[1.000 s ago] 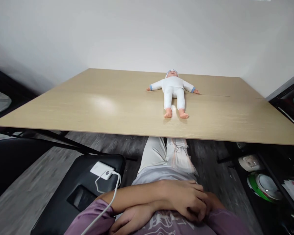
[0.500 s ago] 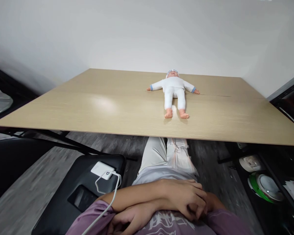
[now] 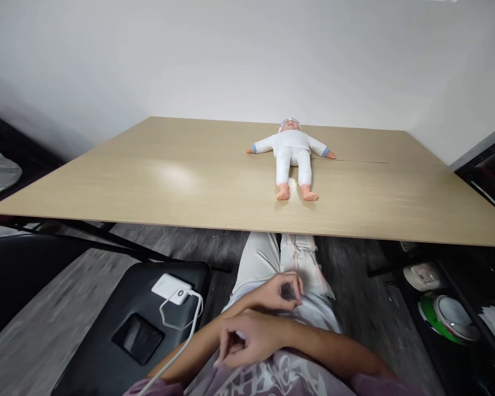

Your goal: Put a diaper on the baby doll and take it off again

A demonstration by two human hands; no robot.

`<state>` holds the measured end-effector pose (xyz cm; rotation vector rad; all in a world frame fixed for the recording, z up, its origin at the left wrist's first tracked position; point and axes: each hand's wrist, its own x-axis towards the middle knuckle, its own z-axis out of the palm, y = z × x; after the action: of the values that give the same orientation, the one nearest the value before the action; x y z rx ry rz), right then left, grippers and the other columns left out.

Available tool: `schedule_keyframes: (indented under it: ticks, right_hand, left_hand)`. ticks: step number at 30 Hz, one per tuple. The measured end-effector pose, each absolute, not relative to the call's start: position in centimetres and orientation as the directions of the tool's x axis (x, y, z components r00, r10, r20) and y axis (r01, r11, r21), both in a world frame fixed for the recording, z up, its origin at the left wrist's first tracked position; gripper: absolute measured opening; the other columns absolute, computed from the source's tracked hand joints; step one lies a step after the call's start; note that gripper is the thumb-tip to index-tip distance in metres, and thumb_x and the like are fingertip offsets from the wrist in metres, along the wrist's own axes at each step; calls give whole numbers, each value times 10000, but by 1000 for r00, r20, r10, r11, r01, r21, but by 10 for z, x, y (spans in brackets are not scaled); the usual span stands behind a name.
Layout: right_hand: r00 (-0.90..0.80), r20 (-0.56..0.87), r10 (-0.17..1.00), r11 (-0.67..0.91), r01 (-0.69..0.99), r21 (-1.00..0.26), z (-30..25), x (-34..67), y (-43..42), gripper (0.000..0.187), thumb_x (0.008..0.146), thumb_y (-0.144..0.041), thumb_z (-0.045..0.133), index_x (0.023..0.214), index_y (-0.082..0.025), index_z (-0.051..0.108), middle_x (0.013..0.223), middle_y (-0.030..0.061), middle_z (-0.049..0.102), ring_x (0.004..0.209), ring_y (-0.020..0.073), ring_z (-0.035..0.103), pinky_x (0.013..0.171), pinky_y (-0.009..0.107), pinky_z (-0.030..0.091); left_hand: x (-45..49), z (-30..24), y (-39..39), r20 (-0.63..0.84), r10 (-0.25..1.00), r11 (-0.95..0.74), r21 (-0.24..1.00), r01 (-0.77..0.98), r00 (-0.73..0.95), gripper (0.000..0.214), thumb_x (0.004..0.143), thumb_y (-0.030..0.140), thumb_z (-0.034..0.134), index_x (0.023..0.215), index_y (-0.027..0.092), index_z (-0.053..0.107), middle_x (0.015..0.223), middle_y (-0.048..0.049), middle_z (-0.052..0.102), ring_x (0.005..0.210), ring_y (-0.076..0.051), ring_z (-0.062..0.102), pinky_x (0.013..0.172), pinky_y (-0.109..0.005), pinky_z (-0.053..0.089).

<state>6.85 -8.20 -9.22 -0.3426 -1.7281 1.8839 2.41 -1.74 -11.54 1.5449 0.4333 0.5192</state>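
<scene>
My left hand (image 3: 278, 290) lies over my lap, its fingers loosely curled with a gap between them and the thumb. Nearer my body, my right hand (image 3: 247, 336) crosses toward the left above my left forearm, also loosely curled. Neither hand visibly holds anything. Beyond them, a baby doll (image 3: 292, 151) in white clothes with blue cuffs lies face up on the wooden table (image 3: 190, 187), arms spread and bare feet toward me. A patterned cap or band covers the top of its head. Both hands are apart from the doll, below the table's near edge.
On the black stool (image 3: 91, 335) at left lie a white power bank (image 3: 169, 287) with a cable and a black phone (image 3: 138, 336). The cable runs up toward me. A dark shelf at right holds a green-rimmed container (image 3: 447, 319) and papers. A wall (image 3: 247, 60) stands behind the table.
My arms have loosened from their folded position. The left hand has moved forward and slightly left over my lap; the right hand has come out above the left forearm. The doll stays put.
</scene>
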Motion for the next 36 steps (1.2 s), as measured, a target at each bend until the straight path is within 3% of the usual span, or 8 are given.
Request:
schedule_keyframes:
  ticks: [2, 5, 9, 13, 19, 26, 32, 36]
  right_hand:
    - [-725, 128, 677, -47, -216, -975, -93, 96, -87, 260, 764, -271, 942, 873, -226, 710, 630, -109, 571, 534, 67, 458, 543, 203, 355]
    - [-586, 15, 810, -132, -207, -969, -102, 134, -98, 357, 797, -349, 934, 1021, -232, 682, 674, -102, 529, 592, 88, 433, 613, 230, 356]
    - [-316, -100, 943, -168, -197, -966, -125, 165, -110, 398, 873, -534, 865, 893, -227, 612, 801, -35, 577, 724, 133, 504, 701, 265, 391]
    - [-127, -75, 989, -104, -241, -965, -141, 175, -109, 454, 857, -590, 851, 836, -242, 560, 796, -29, 526, 736, 158, 478, 718, 296, 399]
    - [-175, -68, 982, -109, -235, -966, -144, 169, -97, 426, 820, -580, 871, 845, -265, 585, 788, -15, 531, 732, 183, 488, 700, 321, 398]
    - [-275, -87, 958, -153, -228, -962, -136, 164, -95, 413, 817, -559, 883, 1067, -293, 689, 925, 16, 656, 864, 227, 614, 824, 368, 492]
    - [-318, -111, 942, -190, -230, -954, -131, 162, -94, 445, 722, -463, 991, 1016, -278, 712, 846, -11, 705, 808, 209, 635, 807, 358, 489]
    - [-311, -104, 945, -178, -218, -960, -132, 162, -95, 412, 757, -472, 971, 997, -256, 717, 848, -17, 703, 835, 204, 658, 829, 353, 506]
  left_hand:
    - [6, -127, -16, -22, 622, 19, 1000, 13, 783, 233, 792, 323, 889, 879, 175, 732, 941, -43, 718, 891, -185, 649, 853, -313, 520]
    - [-14, -139, -20, -86, 671, 64, 996, 58, 736, 297, 803, 323, 890, 1023, 178, 752, 951, -24, 715, 864, -169, 614, 817, -294, 489]
    - [-16, -151, -23, -126, 764, 129, 991, 42, 633, 350, 854, 389, 887, 1082, 174, 729, 958, -25, 695, 845, -153, 573, 802, -285, 457]
    - [4, -171, -7, -146, 846, 190, 981, -36, 513, 485, 829, 495, 921, 1106, 167, 697, 859, 9, 631, 760, -126, 533, 741, -270, 425]
    - [30, -203, 24, -185, 896, 253, 959, -123, 403, 566, 712, 460, 992, 1078, 151, 691, 841, -5, 686, 724, -114, 566, 719, -273, 427]
    - [28, -211, 23, -201, 887, 281, 950, -140, 415, 551, 684, 307, 988, 1128, 137, 710, 844, -9, 719, 697, -97, 552, 703, -256, 423]
    - [27, -210, 25, -188, 897, 268, 951, -154, 400, 485, 683, 262, 962, 1086, 143, 722, 838, -4, 691, 691, -94, 543, 695, -253, 430]
    - [25, -207, 25, -174, 905, 248, 957, -149, 388, 433, 689, 205, 934, 1070, 157, 733, 870, -1, 683, 724, -98, 546, 722, -254, 445]
